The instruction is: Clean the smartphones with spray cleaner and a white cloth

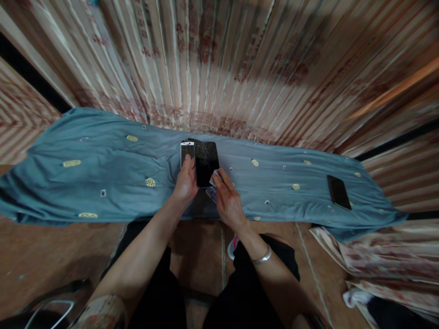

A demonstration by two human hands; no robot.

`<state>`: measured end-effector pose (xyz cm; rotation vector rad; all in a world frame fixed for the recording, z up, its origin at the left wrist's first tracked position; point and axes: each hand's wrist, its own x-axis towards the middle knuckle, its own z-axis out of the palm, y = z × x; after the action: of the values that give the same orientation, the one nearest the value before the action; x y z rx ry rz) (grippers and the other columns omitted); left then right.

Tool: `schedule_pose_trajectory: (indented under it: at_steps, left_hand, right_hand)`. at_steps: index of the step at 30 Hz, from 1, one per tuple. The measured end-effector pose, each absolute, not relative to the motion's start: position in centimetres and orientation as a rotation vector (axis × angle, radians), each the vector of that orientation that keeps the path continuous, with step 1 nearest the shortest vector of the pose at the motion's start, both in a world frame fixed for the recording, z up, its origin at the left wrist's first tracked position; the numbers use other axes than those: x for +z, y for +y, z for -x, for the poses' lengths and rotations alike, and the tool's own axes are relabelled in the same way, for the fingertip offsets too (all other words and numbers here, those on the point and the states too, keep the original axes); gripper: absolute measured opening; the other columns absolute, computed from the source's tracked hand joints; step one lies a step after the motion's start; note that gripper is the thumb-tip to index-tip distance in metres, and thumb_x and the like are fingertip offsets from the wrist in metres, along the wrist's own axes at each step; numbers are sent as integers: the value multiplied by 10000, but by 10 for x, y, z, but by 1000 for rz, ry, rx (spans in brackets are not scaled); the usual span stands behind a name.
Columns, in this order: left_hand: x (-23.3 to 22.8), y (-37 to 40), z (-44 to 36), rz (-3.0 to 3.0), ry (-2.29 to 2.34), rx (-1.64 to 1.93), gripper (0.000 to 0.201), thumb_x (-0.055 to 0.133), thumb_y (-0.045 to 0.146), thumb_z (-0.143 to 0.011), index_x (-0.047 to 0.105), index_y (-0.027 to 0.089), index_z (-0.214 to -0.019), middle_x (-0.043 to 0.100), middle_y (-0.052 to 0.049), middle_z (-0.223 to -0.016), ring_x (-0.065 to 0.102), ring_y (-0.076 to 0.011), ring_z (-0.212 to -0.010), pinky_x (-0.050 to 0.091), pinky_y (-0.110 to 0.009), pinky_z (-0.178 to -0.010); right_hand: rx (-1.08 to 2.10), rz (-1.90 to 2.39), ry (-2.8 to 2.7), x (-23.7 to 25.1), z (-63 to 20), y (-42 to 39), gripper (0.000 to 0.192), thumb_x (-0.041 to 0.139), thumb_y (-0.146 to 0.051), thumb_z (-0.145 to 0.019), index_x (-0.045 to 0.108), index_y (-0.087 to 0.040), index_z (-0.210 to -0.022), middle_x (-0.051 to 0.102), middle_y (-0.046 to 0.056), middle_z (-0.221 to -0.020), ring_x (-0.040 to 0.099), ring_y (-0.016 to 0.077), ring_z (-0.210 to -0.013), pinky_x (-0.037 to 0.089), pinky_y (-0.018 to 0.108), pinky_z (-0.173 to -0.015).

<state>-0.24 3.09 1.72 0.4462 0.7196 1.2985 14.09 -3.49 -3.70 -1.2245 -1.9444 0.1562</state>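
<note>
My left hand is closed round a white-framed smartphone, its thumb over the screen. Right beside that phone is a larger black-screened device, like a tablet; whether my left fingers also support it from below is hidden. At the tablet's lower right edge, my right hand pinches a small whitish piece, perhaps cloth or paper. Under the right fingers, a clear, bluish flat object lies partly covered. Another dark edge shows behind the top of the two devices.
A blue cloth with yellow pineapple prints covers the long, narrow surface. A black phone lies towards its right end. Pleated, patterned curtains hang behind. Below are my legs, a tiled floor and a white cable at lower left.
</note>
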Motion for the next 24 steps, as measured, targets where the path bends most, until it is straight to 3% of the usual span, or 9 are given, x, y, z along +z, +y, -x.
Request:
schedule_pose_trajectory:
  at_steps: [6, 9, 15, 24]
  left_hand:
    - [16, 21, -6, -425, 710, 1155, 583, 396, 544, -1097, 700, 163, -1418, 834, -131, -1175, 782, -315, -1138, 604, -453, -1028]
    - [15, 19, -8, -422, 694, 1101, 582, 439, 567, -1081, 715, 167, -1402, 834, -132, -1171, 786, -320, -1122, 601, -457, -1028]
    - [19, 24, -6, -427, 729, 1162, 601, 301, 493, -1125, 734, 151, -1363, 843, -119, -1115, 772, -305, -1167, 601, -436, -1034]
    - [8, 20, -9, -446, 681, 1072, 563, 478, 573, -1070, 748, 158, -1339, 835, -133, -1164, 770, -323, -1176, 590, -451, -1052]
  right_hand:
    - [248, 1272, -1852, -33, -156, -25, 582, 397, -101, -1038, 551, -204, -1589, 541, 134, -1657, 503, 260, -1560, 456, 520, -1292]
    - [222, 1276, -1804, -34, -161, -22, 573, 388, -117, -1048, 555, -215, -1587, 560, 123, -1643, 528, 241, -1542, 470, 487, -1285]
    - [186, 1262, -1852, -34, -156, -28, 561, 381, -123, -1055, 559, -213, -1580, 576, 128, -1626, 540, 228, -1531, 486, 476, -1275]
    - [245, 1273, -1756, -34, -168, -20, 530, 379, -157, -1059, 607, -196, -1535, 594, 128, -1611, 554, 232, -1519, 470, 480, -1284]
